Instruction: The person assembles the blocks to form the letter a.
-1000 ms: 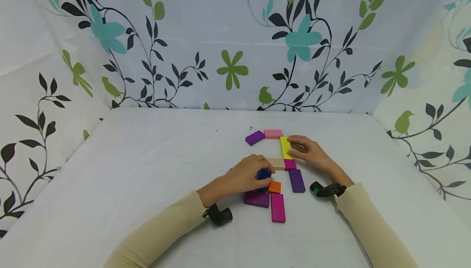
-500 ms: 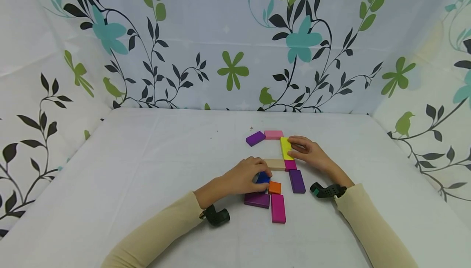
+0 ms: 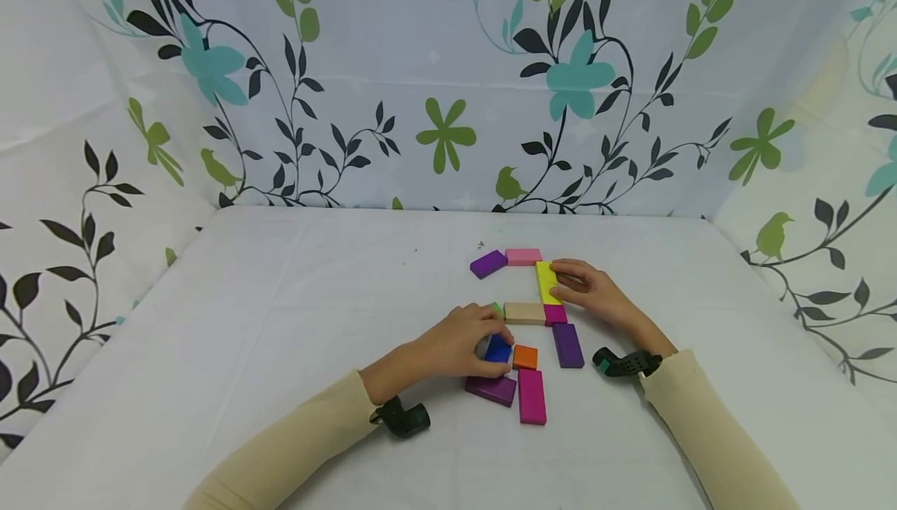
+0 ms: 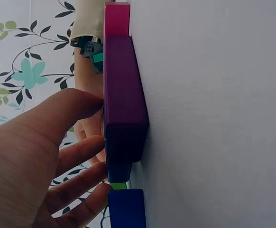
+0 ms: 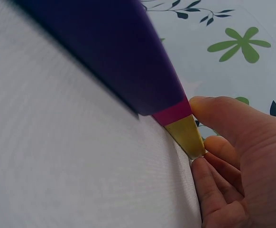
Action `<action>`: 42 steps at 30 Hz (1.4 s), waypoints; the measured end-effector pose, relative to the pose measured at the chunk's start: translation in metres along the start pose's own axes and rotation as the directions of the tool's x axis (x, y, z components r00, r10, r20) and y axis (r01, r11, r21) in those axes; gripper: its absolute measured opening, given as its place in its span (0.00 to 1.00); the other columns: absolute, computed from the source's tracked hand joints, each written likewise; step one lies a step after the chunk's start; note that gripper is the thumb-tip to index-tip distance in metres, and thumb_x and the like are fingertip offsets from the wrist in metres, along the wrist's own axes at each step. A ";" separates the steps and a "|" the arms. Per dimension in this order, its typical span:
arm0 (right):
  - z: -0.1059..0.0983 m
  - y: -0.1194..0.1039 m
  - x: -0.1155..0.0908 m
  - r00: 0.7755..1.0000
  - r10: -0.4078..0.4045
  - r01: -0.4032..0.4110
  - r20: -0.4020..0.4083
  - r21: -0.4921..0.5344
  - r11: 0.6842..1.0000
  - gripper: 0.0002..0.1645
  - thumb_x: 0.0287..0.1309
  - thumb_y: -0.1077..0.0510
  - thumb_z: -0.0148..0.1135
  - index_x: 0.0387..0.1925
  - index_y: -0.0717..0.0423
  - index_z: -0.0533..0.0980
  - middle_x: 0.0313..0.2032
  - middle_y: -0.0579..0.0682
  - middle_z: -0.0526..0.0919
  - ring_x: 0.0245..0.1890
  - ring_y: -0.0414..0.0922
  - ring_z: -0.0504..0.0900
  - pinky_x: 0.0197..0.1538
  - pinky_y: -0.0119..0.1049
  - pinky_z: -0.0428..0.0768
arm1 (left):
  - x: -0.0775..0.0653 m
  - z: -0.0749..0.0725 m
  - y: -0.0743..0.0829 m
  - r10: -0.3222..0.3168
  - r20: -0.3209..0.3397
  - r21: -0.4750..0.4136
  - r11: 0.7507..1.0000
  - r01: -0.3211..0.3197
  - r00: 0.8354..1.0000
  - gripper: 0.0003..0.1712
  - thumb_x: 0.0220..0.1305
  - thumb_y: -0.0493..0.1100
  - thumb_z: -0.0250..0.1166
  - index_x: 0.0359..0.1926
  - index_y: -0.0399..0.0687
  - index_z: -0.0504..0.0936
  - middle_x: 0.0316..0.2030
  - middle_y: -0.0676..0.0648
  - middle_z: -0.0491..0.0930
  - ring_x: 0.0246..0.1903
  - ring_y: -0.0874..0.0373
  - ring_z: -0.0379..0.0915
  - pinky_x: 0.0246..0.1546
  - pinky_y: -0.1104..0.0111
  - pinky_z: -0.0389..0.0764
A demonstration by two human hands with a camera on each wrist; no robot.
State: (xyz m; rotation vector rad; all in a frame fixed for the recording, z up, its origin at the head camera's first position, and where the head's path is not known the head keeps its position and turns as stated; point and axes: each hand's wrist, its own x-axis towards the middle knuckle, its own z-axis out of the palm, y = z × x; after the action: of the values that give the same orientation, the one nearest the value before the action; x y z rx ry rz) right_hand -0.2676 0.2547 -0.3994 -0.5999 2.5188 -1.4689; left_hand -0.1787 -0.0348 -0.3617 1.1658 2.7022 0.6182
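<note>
My left hand (image 3: 459, 342) has its thumb and fingers around a blue block (image 3: 498, 349), which lies just left of an orange block (image 3: 525, 357). A purple block (image 3: 493, 390) sits right below the thumb; in the left wrist view this purple block (image 4: 124, 85) hides much of the grip. Another blue block (image 4: 127, 209) shows near the fingertips there. My right hand (image 3: 592, 290) holds the upright yellow block (image 3: 546, 283), thumb and fingertips on its right side. A small magenta block (image 3: 555, 314) adjoins the yellow one's lower end, also seen in the right wrist view.
A beige block (image 3: 524, 313) lies left of the small magenta one, with a green corner (image 3: 497, 308) beside it. Pink (image 3: 522, 257) and violet (image 3: 488, 264) blocks lie farther back. A dark purple block (image 3: 568, 346) and a long magenta block (image 3: 532, 397) lie nearer.
My left hand has drawn slightly left, uncovering more of the blue and beige blocks and a green corner. The purple block below it has turned a little. My right hand stays on the yellow block.
</note>
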 end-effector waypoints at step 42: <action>-0.001 -0.003 -0.001 1.000 0.006 -0.006 0.008 -0.009 1.000 0.34 0.65 0.56 0.62 0.68 0.65 0.64 0.70 0.63 0.60 0.69 0.59 0.64 0.61 0.39 0.67 | -0.044 -0.001 -0.008 0.006 -0.106 0.011 1.000 -0.004 0.994 0.19 0.59 0.55 0.69 0.49 0.54 0.82 0.51 0.50 0.76 0.53 0.54 0.71 0.50 0.58 0.70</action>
State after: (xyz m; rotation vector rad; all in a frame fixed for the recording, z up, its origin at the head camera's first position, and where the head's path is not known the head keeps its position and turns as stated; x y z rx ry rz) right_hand -0.2664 0.2544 -0.3963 -0.5972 2.5204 -1.4513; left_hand -0.1538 -0.0724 -0.3657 1.1748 2.7947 0.6861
